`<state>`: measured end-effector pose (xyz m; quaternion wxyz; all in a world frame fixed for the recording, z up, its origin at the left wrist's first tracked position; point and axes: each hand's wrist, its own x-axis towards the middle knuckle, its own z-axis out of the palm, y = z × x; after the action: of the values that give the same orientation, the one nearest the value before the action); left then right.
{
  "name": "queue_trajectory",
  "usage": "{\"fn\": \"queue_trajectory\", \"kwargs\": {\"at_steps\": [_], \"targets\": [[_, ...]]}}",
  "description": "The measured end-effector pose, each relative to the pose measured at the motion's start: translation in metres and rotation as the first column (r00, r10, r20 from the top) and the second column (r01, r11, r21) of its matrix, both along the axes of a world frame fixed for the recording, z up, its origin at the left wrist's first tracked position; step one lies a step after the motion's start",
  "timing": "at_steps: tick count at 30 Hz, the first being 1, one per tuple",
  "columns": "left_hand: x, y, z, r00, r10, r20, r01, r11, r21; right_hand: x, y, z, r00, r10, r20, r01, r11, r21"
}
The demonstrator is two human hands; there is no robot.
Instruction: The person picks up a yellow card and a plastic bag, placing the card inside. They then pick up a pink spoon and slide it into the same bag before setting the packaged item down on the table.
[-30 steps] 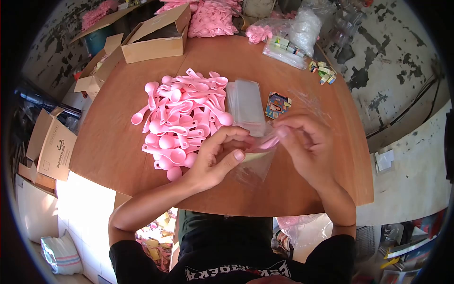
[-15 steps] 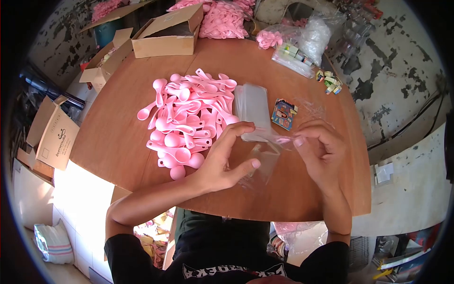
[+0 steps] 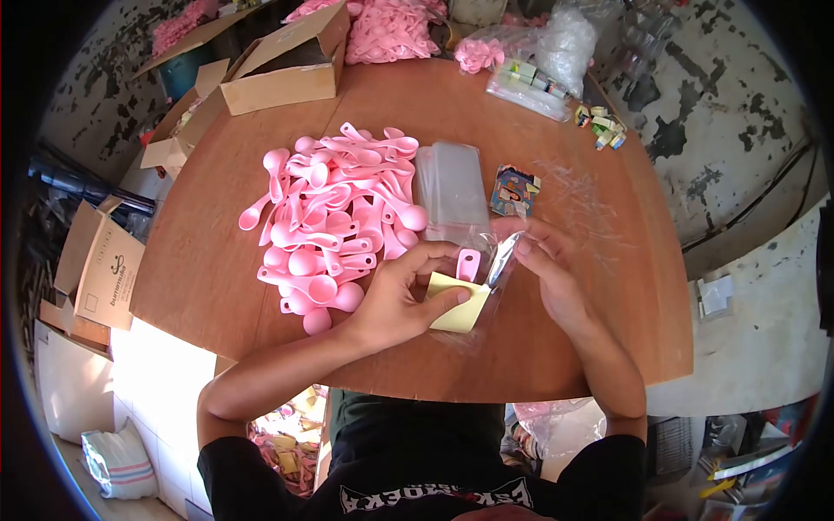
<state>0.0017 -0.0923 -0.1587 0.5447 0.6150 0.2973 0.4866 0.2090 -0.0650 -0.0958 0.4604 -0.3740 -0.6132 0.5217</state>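
My left hand (image 3: 391, 304) grips a clear plastic bag (image 3: 473, 341), its thumb pressed over a yellow card (image 3: 453, 319). Above the card shows the holed handle of a pink spoon (image 3: 468, 263); the rest of that spoon is hidden. The card and spoon appear to lie inside the bag. With thumb and fingertips, my right hand (image 3: 560, 282) pinches the bag's shiny upper right edge. Left of my hands lies a heap of pink measuring spoons (image 3: 334, 208). Just beyond them are a stack of clear bags (image 3: 456, 182) and a small stack of printed cards (image 3: 514, 189).
Open cardboard boxes (image 3: 287, 82) stand at the table's far left. Along the back are bulging bags of pink spoons (image 3: 393, 30) and a clear bag of packs (image 3: 530, 91). Small folded papers (image 3: 601, 127) lie at the right edge, and plastic strips (image 3: 578, 204) litter the wooden tabletop (image 3: 599, 330).
My hands have come closer together. My left thumb and fingers have closed on the bag, where they were apart before. The yellow card and the spoon handle now show plainly between my hands.
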Motion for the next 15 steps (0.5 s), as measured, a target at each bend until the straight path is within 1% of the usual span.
{"fn": "queue_trajectory", "kwargs": {"at_steps": [2,3,5,7,9,10,12,13,15], "targets": [[0.002,0.002,0.001,1.000,0.012,0.012,-0.012,1.000,-0.015,0.005,0.002,-0.012,0.991,0.122,-0.054,-0.126,0.988,-0.086],[0.002,0.002,0.000,0.999,0.025,0.025,-0.024,0.999,-0.029,0.006,0.003,-0.017,0.991,0.119,-0.057,-0.124,0.988,-0.089],[0.003,0.004,-0.001,1.000,0.001,0.021,0.000,0.998,-0.055,0.008,0.004,-0.024,0.990,0.137,0.017,-0.136,0.989,-0.064],[0.003,0.004,-0.002,1.000,-0.024,0.018,0.025,0.997,-0.079,0.006,0.004,-0.027,0.995,0.100,0.000,-0.100,0.992,-0.072],[0.003,0.004,0.000,0.998,-0.031,-0.047,0.027,0.996,-0.084,0.007,0.004,-0.032,0.999,0.038,0.007,-0.038,0.998,-0.045],[0.004,0.004,-0.001,0.998,-0.033,-0.048,0.029,0.996,-0.087,0.009,0.005,-0.034,0.999,0.036,0.006,-0.036,0.998,-0.048],[0.005,0.004,-0.002,1.000,-0.015,-0.012,0.015,0.999,-0.047,0.013,0.005,-0.036,0.996,0.089,0.004,-0.089,0.992,-0.094],[0.005,0.005,-0.002,1.000,-0.016,-0.013,0.015,0.999,-0.050,0.013,0.005,-0.036,0.996,0.088,0.002,-0.088,0.992,-0.096],[0.005,0.007,-0.001,0.999,-0.021,0.044,0.021,1.000,-0.003,0.013,0.003,-0.034,0.991,0.130,0.017,-0.128,0.988,-0.082]]}}
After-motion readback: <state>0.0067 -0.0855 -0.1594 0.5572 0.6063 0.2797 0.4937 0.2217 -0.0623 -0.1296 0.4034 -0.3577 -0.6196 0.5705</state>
